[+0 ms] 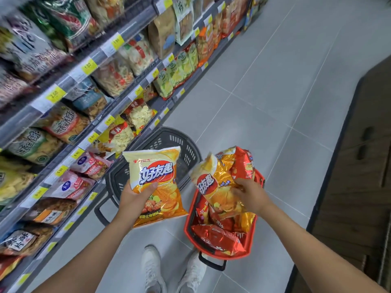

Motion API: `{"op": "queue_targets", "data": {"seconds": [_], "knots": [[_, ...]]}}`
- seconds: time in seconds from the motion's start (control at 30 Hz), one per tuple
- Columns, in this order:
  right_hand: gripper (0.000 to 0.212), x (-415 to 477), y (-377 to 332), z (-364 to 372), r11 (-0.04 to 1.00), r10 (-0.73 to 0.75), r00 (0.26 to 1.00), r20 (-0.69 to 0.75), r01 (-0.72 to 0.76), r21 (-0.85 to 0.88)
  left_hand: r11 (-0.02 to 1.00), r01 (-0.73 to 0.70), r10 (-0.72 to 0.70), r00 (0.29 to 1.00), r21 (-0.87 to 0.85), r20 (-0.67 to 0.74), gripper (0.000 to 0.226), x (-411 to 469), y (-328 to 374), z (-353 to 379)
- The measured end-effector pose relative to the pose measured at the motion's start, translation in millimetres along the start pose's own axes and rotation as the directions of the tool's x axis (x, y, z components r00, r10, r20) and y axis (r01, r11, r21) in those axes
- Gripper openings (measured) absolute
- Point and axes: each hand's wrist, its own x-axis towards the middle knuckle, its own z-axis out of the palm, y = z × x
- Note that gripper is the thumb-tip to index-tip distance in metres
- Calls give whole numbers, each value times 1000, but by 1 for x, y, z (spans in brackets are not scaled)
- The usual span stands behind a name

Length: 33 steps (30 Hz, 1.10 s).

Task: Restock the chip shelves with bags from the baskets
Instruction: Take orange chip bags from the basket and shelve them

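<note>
My left hand [135, 195] grips a yellow-orange chip bag [156, 178] by its lower left side, held upright above the grey basket [190, 153]. My right hand [249, 193] grips a second yellow-orange chip bag [211, 187], lifted over the red basket [188, 220]. The red basket on the floor holds several red and orange chip bags [218, 237]. The chip shelves [101, 132] run along the left, filled with snack bags.
The grey basket stands on the tiled floor against the shelf foot. My white shoes [171, 271] are just behind the baskets. A dark wooden counter [359, 166] borders the aisle on the right. Yellow price tags line the shelf edges.
</note>
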Motion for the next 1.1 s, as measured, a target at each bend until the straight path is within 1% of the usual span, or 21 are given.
{"op": "queue_targets", "data": {"seconds": [0.03, 0.07, 0.1, 0.17, 0.2, 0.23, 0.3, 0.37, 0.43, 0.53, 0.67, 0.73, 0.8, 0.9, 0.97, 1.1], "knots": [[25, -5, -5, -11, 995, 25, 999, -42, -21, 95, 1000, -9, 9, 1000, 2, 8, 36, -4, 10, -2], [21, -11, -11, -23, 977, 53, 995, -80, -35, 209, 1000, -15, 15, 1000, -1, 13, 36, -10, 21, -3], [16, -17, -17, -35, 940, 89, 992, -87, -55, 336, 1000, -26, 26, 999, -6, 24, 37, -15, 30, -4], [12, -29, -30, -58, 802, 128, 988, -90, -50, 596, 997, -77, 77, 996, 4, 34, 32, -28, 56, -5], [9, -36, -37, -69, 703, 158, 984, -82, -54, 709, 994, -108, 108, 993, 12, 42, 27, -34, 70, -5], [9, -42, -45, -82, 620, 179, 981, -81, -48, 783, 989, -146, 145, 988, 15, 57, 26, -39, 85, -5], [16, -55, -62, -108, 518, 171, 981, -97, -6, 855, 976, -215, 213, 973, 16, 91, 30, -50, 121, -5], [18, -67, -78, -135, 476, 142, 982, -127, 45, 878, 957, -289, 285, 951, 18, 121, 35, -57, 157, -4], [18, -78, -92, -163, 460, 116, 978, -171, 99, 882, 934, -358, 353, 927, 18, 128, 41, -68, 194, -1], [20, -97, -114, -203, 456, 79, 971, -226, 166, 874, 899, -437, 435, 888, -22, 148, 34, -93, 247, 1], [21, -122, -142, -251, 452, 20, 956, -294, 254, 855, 854, -518, 517, 839, -45, 169, 41, -125, 302, -2], [20, -132, -158, -272, 445, -9, 945, -327, 296, 845, 840, -540, 542, 827, -61, 147, 33, -144, 324, -6], [20, -138, -174, -287, 439, -50, 935, -350, 336, 834, 814, -577, 581, 803, -71, 133, 34, -156, 338, -13], [24, -142, -202, -301, 420, -136, 921, -365, 387, 821, 790, -607, 613, 786, -84, 86, 52, -173, 347, -31], [25, -142, -220, -303, 405, -192, 914, -358, 406, 819, 789, -610, 614, 788, -79, 48, 59, -183, 350, -50], [27, -141, -263, -293, 398, -299, 901, -314, 416, 817, 772, -630, 630, 776, -91, -31, 48, -206, 346, -97]]}}
